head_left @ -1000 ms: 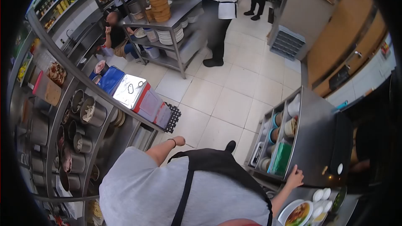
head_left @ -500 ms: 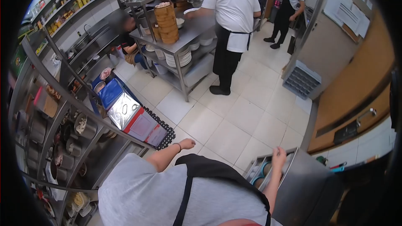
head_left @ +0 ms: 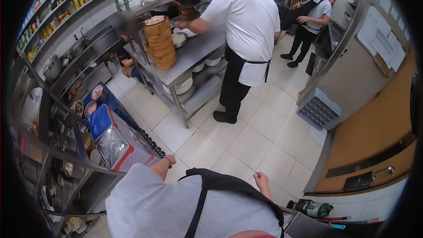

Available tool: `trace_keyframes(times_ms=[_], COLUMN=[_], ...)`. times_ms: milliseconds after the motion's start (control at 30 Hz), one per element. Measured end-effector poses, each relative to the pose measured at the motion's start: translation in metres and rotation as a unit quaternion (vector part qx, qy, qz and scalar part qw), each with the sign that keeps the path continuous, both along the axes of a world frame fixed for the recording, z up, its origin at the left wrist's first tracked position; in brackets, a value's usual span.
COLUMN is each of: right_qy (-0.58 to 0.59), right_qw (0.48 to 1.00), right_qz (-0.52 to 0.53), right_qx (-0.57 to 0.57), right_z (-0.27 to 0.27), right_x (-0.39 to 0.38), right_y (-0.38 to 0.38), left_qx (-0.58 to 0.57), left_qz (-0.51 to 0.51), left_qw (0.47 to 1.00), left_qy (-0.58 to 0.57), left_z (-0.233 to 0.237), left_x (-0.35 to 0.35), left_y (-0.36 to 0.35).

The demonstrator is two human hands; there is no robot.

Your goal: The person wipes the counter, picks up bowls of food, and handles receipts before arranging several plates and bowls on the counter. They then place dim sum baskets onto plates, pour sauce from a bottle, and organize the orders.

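My left hand (head_left: 170, 160) is low beside the polka-dot edge (head_left: 152, 143) of the stand holding the red-and-white container. A dark band circles its wrist. Its fingers look curled, with nothing visible in them. Over the floor tiles in front of my body is my right hand (head_left: 261, 179), its fingers loosely bent in and nothing seen between them. Near my left hand stands the red-and-white container (head_left: 132, 156) with a shiny metallic top (head_left: 113, 147) and a blue lid (head_left: 100, 122).
Ahead is a steel table (head_left: 194, 59) with stacked bamboo steamers (head_left: 161, 46). A person in a white shirt (head_left: 251, 22) works there; another person (head_left: 308, 22) stands behind. Shelving (head_left: 94, 180) curves along my left. At right are a grey rack (head_left: 319, 109) and a green cylinder (head_left: 313, 208).
I have moved forward: the table and co-worker appear closer. The steel drawer with teal-rimmed containers on my right has dropped from view. My right hand has swung inward and lower.
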State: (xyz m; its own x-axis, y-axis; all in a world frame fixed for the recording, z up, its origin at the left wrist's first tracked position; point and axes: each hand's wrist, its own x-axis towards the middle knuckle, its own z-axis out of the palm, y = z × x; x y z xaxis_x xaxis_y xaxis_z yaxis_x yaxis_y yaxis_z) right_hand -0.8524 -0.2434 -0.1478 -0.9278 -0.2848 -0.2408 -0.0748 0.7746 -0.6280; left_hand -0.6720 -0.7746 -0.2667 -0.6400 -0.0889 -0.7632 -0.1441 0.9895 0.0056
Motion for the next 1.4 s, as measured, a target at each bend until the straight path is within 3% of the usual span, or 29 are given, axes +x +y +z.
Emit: trace_keyframes(times_ms=[33,67,100,133,267,433,500,567,633,667,767,833,867,933,1000,1100,1133,1233,1300,1367,1400], right_qy=[-0.036,-0.018,-0.105,-0.124,-0.249,-0.262,-0.244,-0.206,-0.156,-0.129,-0.086,-0.04,-0.034,-0.055,-0.065,-0.102,-0.129,-0.14,-0.159,-0.164,-0.184], right_qw=[0.999,0.997,0.981,0.947,0.927,0.928,0.932,0.938,0.945,0.95,0.979,0.988,0.989,0.992,0.993,0.991,0.987,0.986,0.975,0.961,0.951], right_qz=[-0.013,0.017,0.047,0.105,0.051,0.035,0.055,0.085,0.098,0.096,-0.04,-0.103,-0.135,-0.117,-0.091,-0.083,-0.095,-0.083,-0.12,-0.022,-0.025], right_qx=[0.037,0.075,0.159,0.277,0.275,0.262,0.264,0.265,0.269,0.269,0.182,0.104,0.055,0.01,0.024,0.012,-0.003,0.047,0.101,0.222,0.249], right_z=[-0.018,-0.069,-0.072,-0.218,-0.196,-0.194,-0.195,-0.201,-0.204,-0.199,-0.135,-0.103,-0.083,-0.072,-0.075,-0.094,-0.104,-0.132,-0.122,-0.179,-0.184], right_x=[0.001,0.002,0.002,0.006,-0.026,-0.131,-0.185,-0.25,-0.319,-0.358,-0.484,-0.557,-0.584,-0.636,-0.673,-0.726,-0.736,-0.768,-0.778,-0.815,-0.836], right_y=[0.018,0.052,0.069,0.128,0.186,0.246,0.265,0.281,0.294,0.295,0.25,0.215,0.194,0.167,0.151,0.143,0.144,0.181,0.198,0.232,0.239], left_qx=[-0.001,0.016,0.033,0.05,0.138,0.193,0.132,0.163,0.267,0.283,0.327,0.366,0.347,0.39,0.451,0.49,0.483,0.479,0.476,0.459,0.465], left_qz=[0.0,0.007,0.013,0.019,0.068,0.055,-0.104,-0.095,-0.042,-0.049,0.03,-0.003,0.017,0.096,0.141,0.137,0.13,0.116,0.115,0.12,0.112], left_qw=[1.0,0.999,0.997,0.993,0.978,0.964,0.984,0.979,0.953,0.941,0.92,0.848,0.842,0.818,0.747,0.694,0.698,0.682,0.7,0.701,0.683], left_qy=[-0.006,0.027,0.065,0.106,0.139,0.174,0.054,0.078,0.135,0.178,0.216,0.384,0.413,0.412,0.467,0.509,0.512,0.54,0.519,0.532,0.552], left_z=[-0.01,-0.018,-0.024,-0.023,0.051,0.06,0.067,0.082,0.143,0.148,0.267,0.288,0.311,0.357,0.38,0.409,0.414,0.415,0.424,0.44,0.436], left_x=[-0.026,-0.061,-0.105,-0.151,-0.294,-0.41,-0.453,-0.503,-0.549,-0.577,-0.654,-0.709,-0.731,-0.772,-0.813,-0.866,-0.884,-0.947,-0.981,-1.009,-1.022], left_y=[-0.002,0.001,0.007,0.017,0.105,0.186,0.211,0.236,0.267,0.273,0.298,0.286,0.28,0.266,0.25,0.237,0.234,0.23,0.231,0.228,0.221])
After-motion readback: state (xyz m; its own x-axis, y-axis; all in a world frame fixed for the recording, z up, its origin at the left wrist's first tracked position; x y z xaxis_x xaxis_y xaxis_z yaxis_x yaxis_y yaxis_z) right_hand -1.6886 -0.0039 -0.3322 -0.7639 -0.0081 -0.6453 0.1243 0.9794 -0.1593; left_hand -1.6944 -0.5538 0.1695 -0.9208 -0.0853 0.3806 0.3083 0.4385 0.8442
